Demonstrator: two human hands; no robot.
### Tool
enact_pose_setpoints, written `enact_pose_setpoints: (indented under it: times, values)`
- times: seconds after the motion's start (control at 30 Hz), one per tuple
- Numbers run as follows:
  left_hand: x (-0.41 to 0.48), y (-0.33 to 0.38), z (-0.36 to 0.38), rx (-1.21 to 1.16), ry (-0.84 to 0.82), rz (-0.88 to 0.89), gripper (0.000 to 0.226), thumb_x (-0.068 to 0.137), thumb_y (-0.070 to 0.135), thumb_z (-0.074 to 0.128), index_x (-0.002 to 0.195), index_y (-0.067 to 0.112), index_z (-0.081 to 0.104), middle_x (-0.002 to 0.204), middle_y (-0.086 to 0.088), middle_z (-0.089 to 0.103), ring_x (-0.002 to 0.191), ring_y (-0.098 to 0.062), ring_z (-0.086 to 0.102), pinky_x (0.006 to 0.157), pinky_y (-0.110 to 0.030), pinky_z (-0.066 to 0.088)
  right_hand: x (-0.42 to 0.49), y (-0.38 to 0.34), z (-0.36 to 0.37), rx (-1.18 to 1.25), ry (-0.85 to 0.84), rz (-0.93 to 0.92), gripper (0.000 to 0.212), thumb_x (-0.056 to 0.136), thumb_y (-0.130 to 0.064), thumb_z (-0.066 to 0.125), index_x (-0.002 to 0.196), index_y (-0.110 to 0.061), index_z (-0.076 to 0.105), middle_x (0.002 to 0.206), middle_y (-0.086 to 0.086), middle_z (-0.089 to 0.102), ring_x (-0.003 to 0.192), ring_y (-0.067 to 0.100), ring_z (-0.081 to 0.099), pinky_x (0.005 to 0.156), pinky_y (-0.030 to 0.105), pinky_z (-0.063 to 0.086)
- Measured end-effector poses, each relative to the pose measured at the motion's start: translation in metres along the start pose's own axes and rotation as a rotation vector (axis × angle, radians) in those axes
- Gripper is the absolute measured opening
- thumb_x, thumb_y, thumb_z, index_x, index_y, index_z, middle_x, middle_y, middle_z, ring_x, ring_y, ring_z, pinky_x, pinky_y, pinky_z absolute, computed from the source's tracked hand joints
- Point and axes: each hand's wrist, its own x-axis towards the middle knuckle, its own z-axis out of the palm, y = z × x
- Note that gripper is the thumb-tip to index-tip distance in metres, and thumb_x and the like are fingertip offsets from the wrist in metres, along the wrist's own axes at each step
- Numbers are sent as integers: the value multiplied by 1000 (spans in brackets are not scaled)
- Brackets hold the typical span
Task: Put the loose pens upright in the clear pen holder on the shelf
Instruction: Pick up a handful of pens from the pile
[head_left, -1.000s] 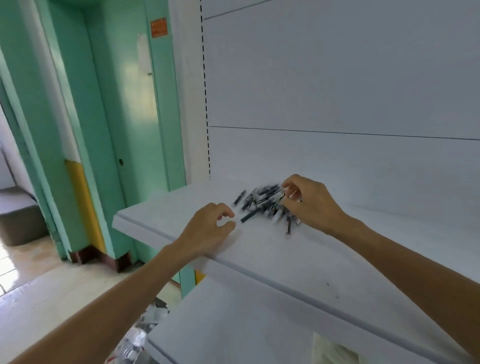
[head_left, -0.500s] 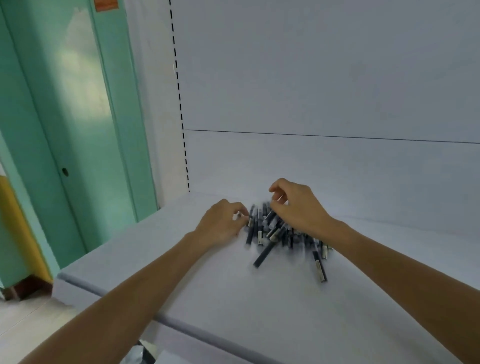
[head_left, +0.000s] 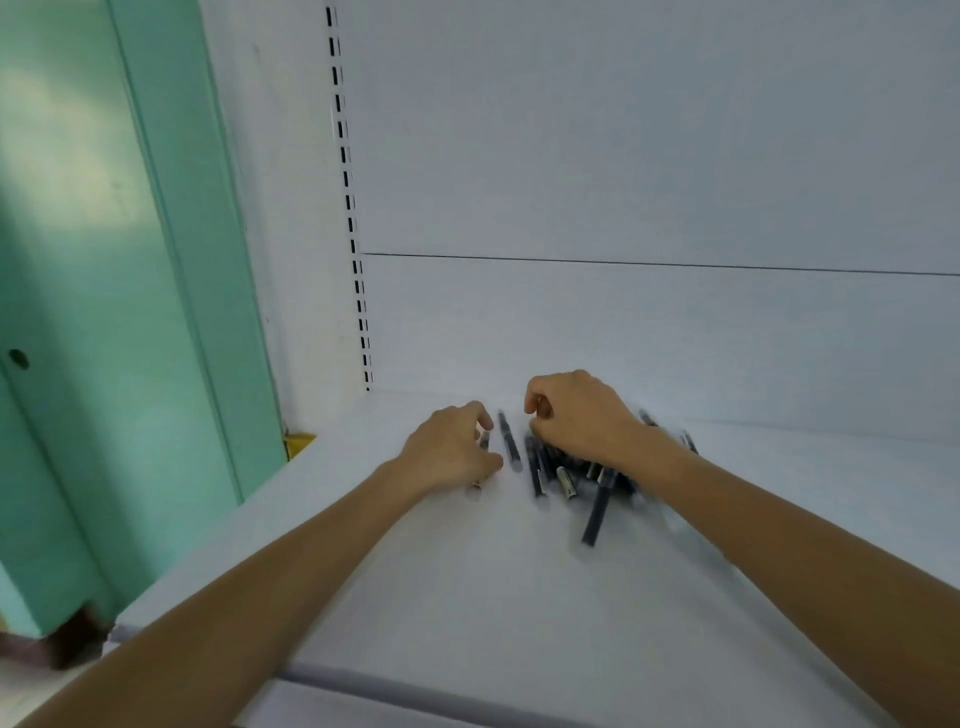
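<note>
Closely gripping one dark pen (head_left: 484, 441) in the left hand (head_left: 452, 452), fingers curled round the barrel, near end poking out below the palm onto the white shelf (head_left: 467, 597). Just right of that, lying alone between the two hands, a second pen (head_left: 509, 441), pointing away towards the back panel (head_left: 623, 156), touching neither hand as far as can be seen. Over to the right hand (head_left: 576, 415): knuckles up, fingers bent down over the far end of the pile of pens (head_left: 563, 475); cannot tell whether pinching anything or merely resting there. Underneath and toward the viewer from that hand, dark barrels heaped flat and crossing each other, none upright, a few more showing behind the wrist. Sticking out nearest, one long pen (head_left: 597, 512), clear of the heap at its near tip. Pale bands on several barrels, too blurred to read as labels or brand. Further out, a slotted upright (head_left: 348, 197) at the panel's left edge, then a green door (head_left: 104, 260).
</note>
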Motion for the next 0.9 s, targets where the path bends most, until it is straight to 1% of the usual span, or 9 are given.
enact_pose_setpoints:
  times: [0.07,0.13,0.23,0.37,0.47,0.53,0.63,0.77,0.9]
  values:
    - [0,-1,0,9,33,30,35,84,26,60,117,16,52,113,-4,58,97,-20,57,85,-35,49,-1,-6,5,-101,-37,15,15,86,-17,55,100,-16,61,102,3,63,91,21,59,77,30,48]
    - [1,2,1,8,67,40,34,89,34,54,117,15,52,113,-6,58,100,-22,56,85,-34,46,-1,-10,9,-159,-51,36,15,87,-21,55,98,-15,63,102,4,63,92,22,60,76,30,48]
    - [6,9,8,96,64,7,40,91,44,47,115,12,48,109,-7,62,97,-23,58,76,-32,43,-1,-17,10,-189,-52,56,19,89,-27,55,100,-13,63,102,6,64,92,24,61,78,32,50]
    - [12,10,9,149,44,-37,44,87,46,51,114,11,47,109,-7,58,97,-25,58,71,-31,41,-2,-23,9,-246,-80,67,23,86,-23,56,104,-11,62,102,6,65,93,24,61,77,32,49]
    - [9,4,1,142,-35,-21,49,80,44,60,119,19,47,102,-2,60,98,-21,58,74,-30,42,-3,-26,12,-265,-95,61,26,84,-27,59,104,-12,61,100,5,65,91,23,61,77,33,50]
    - [5,-1,-2,97,-58,19,43,81,39,59,121,25,49,96,1,58,96,-20,57,72,-29,42,-3,-29,15,-277,-87,57,26,85,-29,57,104,-12,61,99,6,65,90,24,61,75,33,49]
    - [1,-6,-5,56,-42,42,35,86,30,55,119,22,50,104,-3,58,97,-22,55,70,-28,38,0,-36,18,-258,-80,37,26,86,-29,56,105,-13,61,101,5,66,93,24,61,72,30,45]
    - [-2,-9,-10,-3,-16,5,19,91,30,47,105,17,47,95,-3,65,86,-18,51,62,-27,36,1,-47,22,-211,-103,-6,25,87,-27,55,109,-18,60,104,4,67,97,23,59,70,28,41]
    - [-4,-12,-15,62,-13,-30,37,87,37,57,112,11,48,105,-4,58,95,-22,54,71,-29,38,-2,-51,21,-189,-48,65,34,88,-35,57,112,-11,55,103,6,64,95,24,60,75,31,47]
